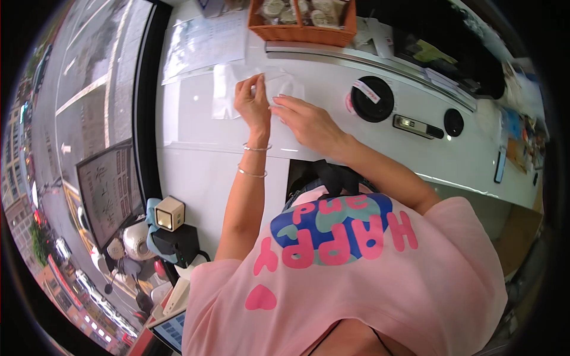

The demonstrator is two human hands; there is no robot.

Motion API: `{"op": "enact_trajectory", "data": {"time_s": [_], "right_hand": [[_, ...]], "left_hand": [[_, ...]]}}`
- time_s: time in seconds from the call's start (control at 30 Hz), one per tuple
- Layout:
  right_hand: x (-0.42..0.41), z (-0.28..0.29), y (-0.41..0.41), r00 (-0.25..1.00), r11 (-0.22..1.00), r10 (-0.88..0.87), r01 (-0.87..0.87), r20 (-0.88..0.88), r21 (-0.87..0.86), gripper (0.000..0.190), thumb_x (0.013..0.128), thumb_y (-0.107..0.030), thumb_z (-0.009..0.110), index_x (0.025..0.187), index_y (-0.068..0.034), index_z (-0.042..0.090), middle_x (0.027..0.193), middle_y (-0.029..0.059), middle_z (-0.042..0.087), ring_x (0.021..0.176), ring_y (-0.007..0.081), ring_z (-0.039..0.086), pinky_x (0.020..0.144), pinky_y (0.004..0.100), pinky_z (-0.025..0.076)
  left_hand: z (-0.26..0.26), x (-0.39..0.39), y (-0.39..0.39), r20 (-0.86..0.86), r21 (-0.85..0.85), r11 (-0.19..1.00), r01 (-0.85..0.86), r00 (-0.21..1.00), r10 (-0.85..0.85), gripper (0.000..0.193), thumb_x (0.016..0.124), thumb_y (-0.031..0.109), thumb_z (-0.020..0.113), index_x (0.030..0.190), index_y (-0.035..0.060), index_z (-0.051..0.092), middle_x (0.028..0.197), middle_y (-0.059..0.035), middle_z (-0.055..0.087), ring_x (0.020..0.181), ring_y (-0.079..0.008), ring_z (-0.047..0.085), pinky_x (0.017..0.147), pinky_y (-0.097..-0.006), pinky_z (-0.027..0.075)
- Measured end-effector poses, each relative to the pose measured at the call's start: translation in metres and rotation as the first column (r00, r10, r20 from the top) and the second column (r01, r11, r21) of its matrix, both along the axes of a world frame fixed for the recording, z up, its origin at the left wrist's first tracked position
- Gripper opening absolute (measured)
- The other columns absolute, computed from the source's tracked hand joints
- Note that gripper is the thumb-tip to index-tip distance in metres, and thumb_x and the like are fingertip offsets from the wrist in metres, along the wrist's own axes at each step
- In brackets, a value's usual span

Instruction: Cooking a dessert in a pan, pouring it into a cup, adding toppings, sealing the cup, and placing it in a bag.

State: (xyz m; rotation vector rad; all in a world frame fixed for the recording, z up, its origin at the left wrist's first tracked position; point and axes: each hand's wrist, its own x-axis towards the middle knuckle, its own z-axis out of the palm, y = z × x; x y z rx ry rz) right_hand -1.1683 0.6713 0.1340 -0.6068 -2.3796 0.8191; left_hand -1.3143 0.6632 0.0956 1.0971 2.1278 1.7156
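My left hand [254, 104], with two thin bangles on its wrist, is raised over a crumpled, translucent white plastic bag [222, 91] on the white counter [191, 124]. Its thumb and fingertips are bunched together; whether they pinch part of the bag is unclear. Just to the right, my right hand [311, 124] reaches in with its fingers nearly straight and close together, the tips beside the left wrist and near the bag's lower right part. No object shows clearly in it. A round black disc [374, 109] with a white printed strip across it lies farther right.
An orange wicker basket [303, 34] of wrapped goods stands at the back. Right of the disc lie a black and silver stapler-like device [412, 126], a smaller black disc [453, 122] and a phone [500, 164]. A window frame [149, 102] borders the left; a small cream cube device [170, 213] stands nearby.
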Motion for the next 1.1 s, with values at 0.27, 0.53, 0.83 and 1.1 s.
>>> {"op": "enact_trajectory", "data": {"time_s": [0.27, 0.53, 0.83, 1.1], "right_hand": [[0.144, 0.045, 0.032, 0.901, 0.914, -0.403, 0.386, 0.161, 0.127, 0.063, 0.056, -0.021, 0.081, 0.114, -0.014, 0.057, 0.141, 0.0133, 0.028, 0.117, 0.0304, 0.046, 0.092, 0.0363, 0.045], [0.14, -0.002, 0.038, 0.938, 0.941, -0.334, 0.327, -0.091, -0.091, 0.075, 0.05, -0.021, 0.085, 0.116, -0.013, 0.049, 0.128, 0.0147, 0.043, 0.116, 0.031, 0.047, 0.09, 0.0368, 0.046], [0.132, -0.028, 0.038, 0.89, 0.92, -0.385, 0.35, -0.243, -0.176, 0.067, 0.055, -0.011, 0.084, 0.112, -0.008, 0.048, 0.109, 0.0143, 0.053, 0.101, 0.027, 0.055, 0.086, 0.0326, 0.046], [0.093, 0.0, 0.044, 0.835, 0.92, -0.351, 0.224, -0.425, -0.321, 0.071, 0.054, -0.009, 0.085, 0.113, -0.007, 0.046, 0.11, 0.0105, 0.053, 0.103, 0.021, 0.054, 0.09, 0.0329, 0.044]], "left_hand": [[0.014, 0.02, 0.0, 0.111, 0.002, 0.999, 0.044, 0.993, -0.044, 0.011, 0.084, 0.012, 0.062, 0.086, 0.0029, 0.068, 0.078, -0.0001, 0.053, 0.059, -0.0063, 0.037, 0.053, -0.0215, 0.034], [0.002, 0.016, -0.002, 0.286, -0.033, 0.999, 0.036, 0.958, -0.026, 0.011, 0.082, 0.013, 0.063, 0.085, 0.0026, 0.067, 0.078, 0.0006, 0.052, 0.059, -0.0062, 0.035, 0.052, -0.02, 0.032], [-0.008, 0.019, 0.006, 0.298, 0.029, 0.999, 0.031, 0.954, -0.038, 0.012, 0.081, 0.015, 0.065, 0.084, 0.0042, 0.068, 0.075, 0.0001, 0.052, 0.061, -0.0074, 0.038, 0.054, -0.0219, 0.033], [-0.007, 0.024, 0.009, 0.29, 0.014, 1.0, 0.028, 0.957, -0.031, 0.013, 0.081, 0.018, 0.065, 0.085, 0.0056, 0.068, 0.075, 0.0009, 0.052, 0.06, -0.0071, 0.037, 0.054, -0.0224, 0.034]]}}
